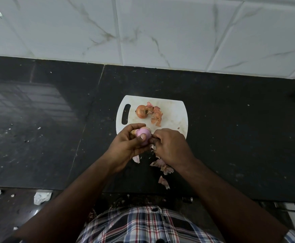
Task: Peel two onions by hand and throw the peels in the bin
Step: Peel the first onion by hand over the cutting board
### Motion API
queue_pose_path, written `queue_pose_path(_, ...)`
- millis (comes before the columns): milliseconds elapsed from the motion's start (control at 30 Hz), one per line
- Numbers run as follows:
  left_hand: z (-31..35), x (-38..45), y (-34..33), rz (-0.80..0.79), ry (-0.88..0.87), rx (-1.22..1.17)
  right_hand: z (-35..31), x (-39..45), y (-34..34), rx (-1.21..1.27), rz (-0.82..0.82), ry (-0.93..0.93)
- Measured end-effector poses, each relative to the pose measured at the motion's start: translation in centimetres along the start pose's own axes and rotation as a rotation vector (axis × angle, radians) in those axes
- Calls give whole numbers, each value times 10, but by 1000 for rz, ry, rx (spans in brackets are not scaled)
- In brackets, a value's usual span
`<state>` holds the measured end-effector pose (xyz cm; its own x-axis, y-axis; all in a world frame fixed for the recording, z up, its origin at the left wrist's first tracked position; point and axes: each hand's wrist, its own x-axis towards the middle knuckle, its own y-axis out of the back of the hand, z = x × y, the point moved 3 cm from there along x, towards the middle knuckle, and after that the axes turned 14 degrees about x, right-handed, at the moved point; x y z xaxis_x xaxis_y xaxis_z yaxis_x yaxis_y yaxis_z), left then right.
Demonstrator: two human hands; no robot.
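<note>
Now | left hand [127, 142] grips onion [144, 135] | right hand [169, 146] pinches its peel

No text, label, brand, number or sign can be read anywhere in this view, neither on the white plastic chopping board [174, 113] nor on the white marble-veined wall tiles [160, 32] behind the dark stone counter [55, 120].
</note>
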<state>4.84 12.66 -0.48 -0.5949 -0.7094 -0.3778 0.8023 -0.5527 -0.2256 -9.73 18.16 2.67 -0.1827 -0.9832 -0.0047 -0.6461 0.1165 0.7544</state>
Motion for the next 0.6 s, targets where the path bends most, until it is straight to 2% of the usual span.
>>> queue_pose_path(167, -5, 0, -1, 128, -182, 401, -3, -3, 0, -64, -39, 18)
queue_pose_path(300, -5, 1, -4, 224, -253, 602, 0, -5, 1, -32, -7, 49)
queue_pose_path(433, -2, -1, -13, 263, -288, 700, 7, -5, 3, 34, 66, 60)
queue_pose_path(500, 1, 1, -9, 346, -285, 765, 7, -9, 4, 73, 82, 76)
queue_pose_path(567, 5, 6, 5, 410, -213, 702, 1, -15, 5, 159, 91, 104)
queue_pose_path(600, 6, 9, 11, 385, -163, 590, 0, -16, 4, 187, 91, 97)
